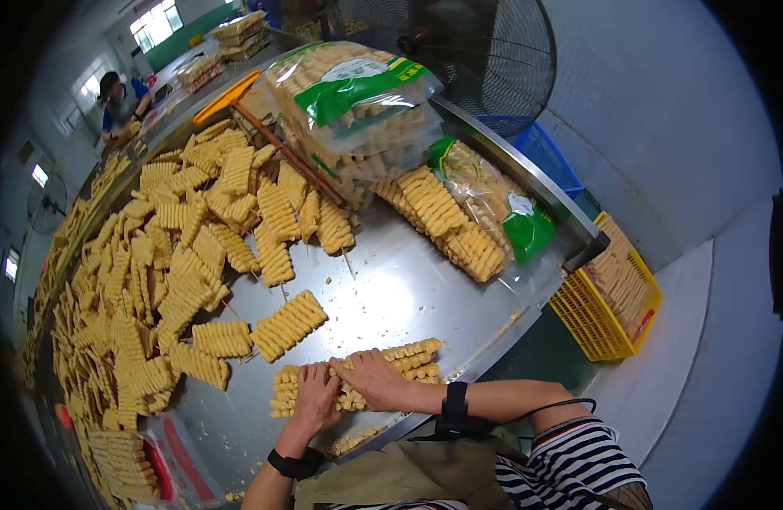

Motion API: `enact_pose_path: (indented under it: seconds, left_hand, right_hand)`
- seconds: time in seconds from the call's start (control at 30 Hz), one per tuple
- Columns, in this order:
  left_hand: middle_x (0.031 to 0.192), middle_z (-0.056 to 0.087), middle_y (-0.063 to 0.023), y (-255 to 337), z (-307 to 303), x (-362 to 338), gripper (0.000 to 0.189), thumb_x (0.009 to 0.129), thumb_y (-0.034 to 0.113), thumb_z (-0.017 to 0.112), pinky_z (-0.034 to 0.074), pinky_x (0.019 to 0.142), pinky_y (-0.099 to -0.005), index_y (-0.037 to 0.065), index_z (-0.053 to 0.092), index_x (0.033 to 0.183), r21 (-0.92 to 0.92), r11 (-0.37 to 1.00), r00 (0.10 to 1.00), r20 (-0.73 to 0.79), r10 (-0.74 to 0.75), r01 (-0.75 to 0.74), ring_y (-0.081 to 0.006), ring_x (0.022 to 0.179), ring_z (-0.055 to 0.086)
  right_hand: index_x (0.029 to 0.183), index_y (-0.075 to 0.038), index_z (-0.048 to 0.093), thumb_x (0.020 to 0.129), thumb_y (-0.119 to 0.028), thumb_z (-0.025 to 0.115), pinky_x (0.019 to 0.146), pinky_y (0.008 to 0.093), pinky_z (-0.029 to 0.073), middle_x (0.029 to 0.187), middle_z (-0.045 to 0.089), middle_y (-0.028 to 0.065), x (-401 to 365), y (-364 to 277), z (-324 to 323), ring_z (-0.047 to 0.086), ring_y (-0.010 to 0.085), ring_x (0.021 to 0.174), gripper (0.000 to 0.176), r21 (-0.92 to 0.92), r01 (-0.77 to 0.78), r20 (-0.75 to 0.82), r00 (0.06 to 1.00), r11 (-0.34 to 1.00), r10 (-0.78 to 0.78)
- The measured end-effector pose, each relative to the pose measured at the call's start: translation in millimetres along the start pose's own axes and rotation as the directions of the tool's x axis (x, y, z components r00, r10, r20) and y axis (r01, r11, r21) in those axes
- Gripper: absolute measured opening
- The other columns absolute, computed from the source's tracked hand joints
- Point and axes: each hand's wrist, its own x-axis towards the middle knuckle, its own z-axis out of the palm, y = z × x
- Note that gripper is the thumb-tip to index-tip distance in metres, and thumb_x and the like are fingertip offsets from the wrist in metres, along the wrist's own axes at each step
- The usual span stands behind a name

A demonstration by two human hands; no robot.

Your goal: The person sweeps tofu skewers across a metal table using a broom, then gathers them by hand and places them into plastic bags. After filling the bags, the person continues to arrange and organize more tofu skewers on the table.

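Note:
A small stack of yellow ridged snack skewers (421,357) lies near the table's front edge. My left hand (317,398) is on its left part, fingers bent over the pieces. Just beside it, my right hand (374,379) grips the middle of the same stack, thumb toward the left hand. The undersides of both hands are hidden. Slightly beyond them lies a single snack skewer (289,325), with another skewer (221,338) to its left.
A large heap of snack skewers (187,263) covers the left of the metal table (391,297). Filled bags (357,93) with green labels stand at the back, beside a brown stick (285,153). A yellow crate (612,293), a fan (485,51) and a co-worker (124,106) are beyond.

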Motion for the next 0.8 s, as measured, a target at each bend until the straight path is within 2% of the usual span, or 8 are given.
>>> enact_pose_path:
  seconds: [0.07,0.17,0.33,0.37,0.53,0.63,0.7,0.8]
  left_hand:
    - [0.101,0.049,-0.0187,1,-4,14,0.044,0.049,0.009,0.069,0.033,0.09,-0.0453,0.001,0.056,0.091,0.002,0.999,0.999,-0.001,0.039,-0.039,-0.034,0.101,0.045]
    - [0.1,0.049,-0.0182,7,1,33,0.045,0.05,0.009,0.068,0.034,0.089,-0.0442,0.001,0.056,0.092,0.005,0.996,0.995,0.037,0.088,-0.088,-0.0336,0.098,0.045]
    - [0.099,0.048,-0.0169,17,2,60,0.053,0.05,0.009,0.07,0.034,0.088,-0.0431,0.001,0.055,0.101,0.027,0.991,0.991,0.045,0.13,-0.131,-0.0331,0.096,0.045]
    - [0.103,0.049,-0.0162,15,5,63,0.062,0.051,0.021,0.076,0.034,0.088,-0.0425,0.002,0.055,0.106,0.06,0.989,0.99,0.051,0.134,-0.137,-0.0328,0.099,0.045]
    - [0.112,0.048,-0.0175,35,-11,86,0.065,0.054,0.031,0.08,0.032,0.094,-0.044,0.003,0.057,0.108,0.065,0.992,0.982,0.161,0.101,-0.112,-0.0335,0.107,0.044]
    - [0.119,0.047,-0.0181,75,-76,112,0.067,0.053,0.036,0.082,0.033,0.099,-0.0435,0.006,0.06,0.108,0.11,0.983,0.988,0.065,0.139,-0.145,-0.0341,0.113,0.043]
    - [0.123,0.045,-0.0192,81,-106,130,0.06,0.061,0.035,0.081,0.036,0.099,-0.0433,0.007,0.059,0.109,-0.292,0.937,0.975,-0.167,0.149,-0.194,-0.0362,0.117,0.042]
    - [0.116,0.052,-0.0172,73,-103,172,0.044,0.07,0.027,0.076,0.044,0.088,-0.0407,0.005,0.06,0.105,-0.299,0.937,0.929,-0.365,0.063,-0.181,-0.035,0.107,0.052]
  right_hand:
    - [0.138,0.002,0.026,0.06,-0.018,0.075,0.077,0.041,0.038,0.096,0.051,0.0201,-1,8,-14,0.05,0.0312,0.088,0.095,0.087,-0.051,0.137,0.99,0.995,0.039]
    - [0.137,0.003,0.027,0.058,-0.018,0.075,0.075,0.0399,0.039,0.096,0.051,0.0203,-14,20,-20,0.05,0.0306,0.087,0.094,-0.013,-0.06,-0.014,0.998,0.998,0.06]
    - [0.131,0.003,0.034,0.06,-0.021,0.074,0.071,0.0385,0.042,0.095,0.052,0.0203,-24,36,-25,0.053,0.0299,0.084,0.085,-0.123,-0.131,-0.05,0.991,0.984,0.125]
    - [0.129,0.003,0.036,0.06,-0.022,0.073,0.07,0.0382,0.042,0.094,0.053,0.0202,-22,41,-21,0.054,0.0298,0.082,0.082,-0.109,-0.144,-0.051,0.989,0.984,0.139]
    - [0.125,0.003,0.039,0.06,-0.019,0.071,0.067,0.04,0.044,0.087,0.056,0.0198,-31,69,-47,0.057,0.0315,0.075,0.076,0.015,-0.086,-0.01,0.996,0.996,0.087]
    - [0.125,0.0,0.041,0.058,-0.017,0.072,0.07,0.0418,0.045,0.089,0.055,0.0215,-49,78,-100,0.056,0.0343,0.079,0.076,0.061,-0.254,0.036,0.967,0.965,0.252]
    - [0.124,0.0,0.042,0.058,-0.022,0.075,0.07,0.0419,0.045,0.092,0.054,0.0213,-82,94,-128,0.056,0.0347,0.082,0.077,0.087,-0.317,-0.025,0.947,0.944,0.321]
    - [0.123,-0.001,0.044,0.058,-0.032,0.079,0.073,0.0419,0.047,0.094,0.056,0.0186,-139,105,-169,0.057,0.0344,0.086,0.08,0.164,-0.501,-0.118,0.845,0.85,0.521]
